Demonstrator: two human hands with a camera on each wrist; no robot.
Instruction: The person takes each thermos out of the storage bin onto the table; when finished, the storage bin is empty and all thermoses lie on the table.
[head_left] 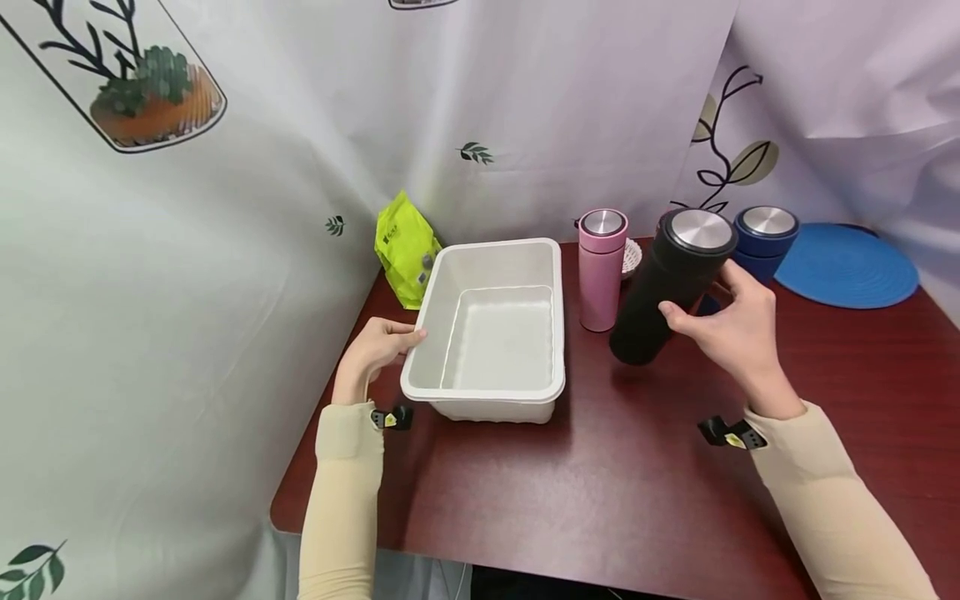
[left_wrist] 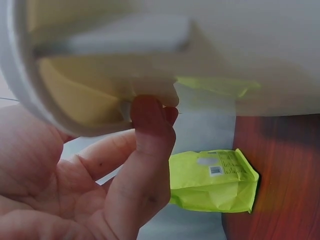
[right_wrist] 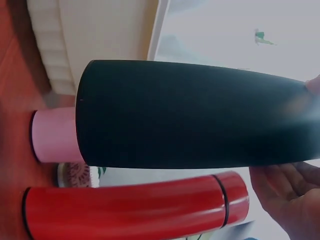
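Observation:
My left hand (head_left: 378, 348) pinches the left rim of a white plastic basin (head_left: 483, 396) with thumb and fingers. The basin's wall fills the top of the left wrist view. On the right, my right hand (head_left: 731, 329) grips a black thermos (head_left: 660, 287) with a silver-topped lid. The black thermos leans, its base to the lower left and seemingly above the table. A pink thermos (head_left: 600, 283) stands between the basin and the black one. In the right wrist view a red thermos (right_wrist: 125, 210) is beside the black one, which mostly hides it from the head view.
A blue thermos (head_left: 763, 237) is partly hidden behind the right hand. Farther right lies a round blue mat (head_left: 851, 267). A white woven piece (head_left: 632, 257) shows behind the pink thermos. A lime-green bag (head_left: 405, 254) stands left of the basin, near the curtain (head_left: 300, 108).

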